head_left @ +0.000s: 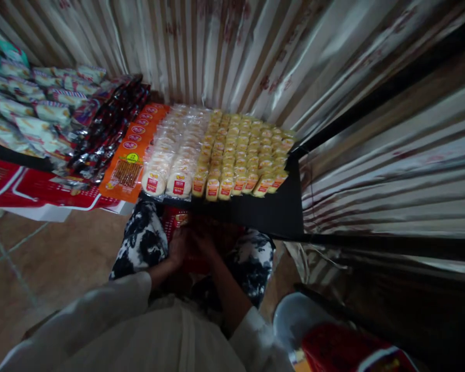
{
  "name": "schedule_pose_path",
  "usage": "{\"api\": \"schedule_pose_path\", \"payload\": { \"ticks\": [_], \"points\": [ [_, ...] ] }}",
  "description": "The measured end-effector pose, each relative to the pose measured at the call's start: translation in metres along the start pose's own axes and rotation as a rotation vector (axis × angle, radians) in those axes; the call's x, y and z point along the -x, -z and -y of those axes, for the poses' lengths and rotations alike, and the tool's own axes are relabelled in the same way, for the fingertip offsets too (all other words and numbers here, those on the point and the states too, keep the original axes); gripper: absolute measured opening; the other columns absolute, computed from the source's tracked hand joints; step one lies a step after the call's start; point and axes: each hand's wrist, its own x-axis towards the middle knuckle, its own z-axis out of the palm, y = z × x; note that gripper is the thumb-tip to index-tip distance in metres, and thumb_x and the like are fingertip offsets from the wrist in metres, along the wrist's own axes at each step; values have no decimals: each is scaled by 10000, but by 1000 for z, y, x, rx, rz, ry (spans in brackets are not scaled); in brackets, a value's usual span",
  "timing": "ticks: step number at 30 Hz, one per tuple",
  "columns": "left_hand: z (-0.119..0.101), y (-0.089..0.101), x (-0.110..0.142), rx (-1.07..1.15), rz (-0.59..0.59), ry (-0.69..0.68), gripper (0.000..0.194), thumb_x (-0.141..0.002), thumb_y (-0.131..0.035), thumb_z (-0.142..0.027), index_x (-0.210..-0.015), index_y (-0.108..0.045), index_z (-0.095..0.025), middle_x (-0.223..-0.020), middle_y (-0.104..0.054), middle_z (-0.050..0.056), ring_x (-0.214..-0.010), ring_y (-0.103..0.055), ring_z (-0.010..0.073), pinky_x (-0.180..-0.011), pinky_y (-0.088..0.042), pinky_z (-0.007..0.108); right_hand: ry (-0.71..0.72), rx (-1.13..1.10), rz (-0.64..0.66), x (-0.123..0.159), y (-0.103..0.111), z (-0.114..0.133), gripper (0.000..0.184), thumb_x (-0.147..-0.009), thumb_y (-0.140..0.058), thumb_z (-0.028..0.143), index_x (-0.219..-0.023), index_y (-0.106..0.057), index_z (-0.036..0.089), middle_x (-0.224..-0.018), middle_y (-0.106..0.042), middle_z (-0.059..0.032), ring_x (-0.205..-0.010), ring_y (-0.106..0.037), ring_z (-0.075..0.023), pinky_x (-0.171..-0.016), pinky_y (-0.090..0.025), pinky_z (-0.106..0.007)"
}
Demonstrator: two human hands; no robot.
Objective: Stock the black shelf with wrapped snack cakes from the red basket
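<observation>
My left hand [177, 247] and my right hand [202, 243] are close together between my knees, just below the front edge of the black shelf [271, 206]. Both are in deep shadow, and their fingers are too dark to make out. Red material with white marks [173, 221] lies against my left hand; what either hand holds does not show. On the shelf above stand rows of yellow-wrapped snacks [238, 155]. Left of them are two rows of round white crackers [180, 183] in clear wrappers, and an orange packet [127, 160] picturing brown sticks.
Dark shiny packets [104, 129] and many pale blue-white packets [42, 111] fill the left. Red boxes or bags [54, 188] sit below them. A striped curtain [232, 51] hangs behind. At lower right are a grey tub [296, 315] and a red bag [344, 346].
</observation>
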Motion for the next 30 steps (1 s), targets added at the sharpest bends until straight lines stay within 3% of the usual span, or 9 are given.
{"api": "schedule_pose_path", "payload": {
  "ticks": [3,7,13,18,21,26,30],
  "points": [
    [-9,7,13,93,-105,-112,354,-819,-446,-120,-1156,-539,-176,-1170,-561,100,-1132,-491,220,-982,-408,370,-27,-46,-41,13,10,18,294,-676,-613,391,-893,-663,199,-958,-693,-60,-906,-632,-222,-857,-484,-378],
    [-19,20,27,251,-150,-297,387,-785,-465,-124,-1161,-534,-187,-1182,-545,84,-1142,-481,215,-1012,-392,393,-10,-65,-92,30,26,42,342,-621,-643,361,-915,-664,187,-977,-691,-61,-927,-623,-227,-873,-476,-377],
    [-38,43,28,381,-235,-239,353,-810,-434,-154,-1154,-514,-144,-1202,-534,121,-1159,-470,230,-1020,-371,433,82,-41,-97,60,52,85,373,-658,-622,296,-1024,-650,229,-1011,-685,-19,-958,-610,-219,-884,-472,-377],
    [-58,59,28,514,-174,-285,303,-808,-485,-205,-1106,-534,-181,-1117,-580,85,-1079,-525,203,-973,-406,395,197,34,-69,82,76,123,357,-680,-605,243,-1034,-651,245,-1090,-655,-3,-1025,-583,-201,-946,-429,-358],
    [-75,70,32,583,-115,-272,321,-758,-538,-189,-1079,-538,-196,-1094,-600,61,-1043,-546,193,-943,-420,378,241,-35,-84,90,87,140,416,-699,-627,270,-1114,-602,251,-1113,-645,-10,-1029,-586,-188,-939,-437,-346],
    [-114,91,36,712,-13,-270,188,-745,-554,-244,-925,-542,-190,-857,-639,10,-785,-603,154,-740,-476,289,260,-286,-217,96,88,154,404,-721,-650,376,-1086,-554,233,-1019,-672,-29,-930,-634,-184,-843,-497,-324],
    [-143,91,32,752,-15,-271,159,-752,-560,-293,-859,-528,-180,-744,-602,-12,-680,-581,134,-652,-464,256,334,-367,-332,95,86,156,358,-690,-674,387,-982,-557,216,-963,-686,-40,-907,-644,-193,-840,-505,-327]
  ]
}}
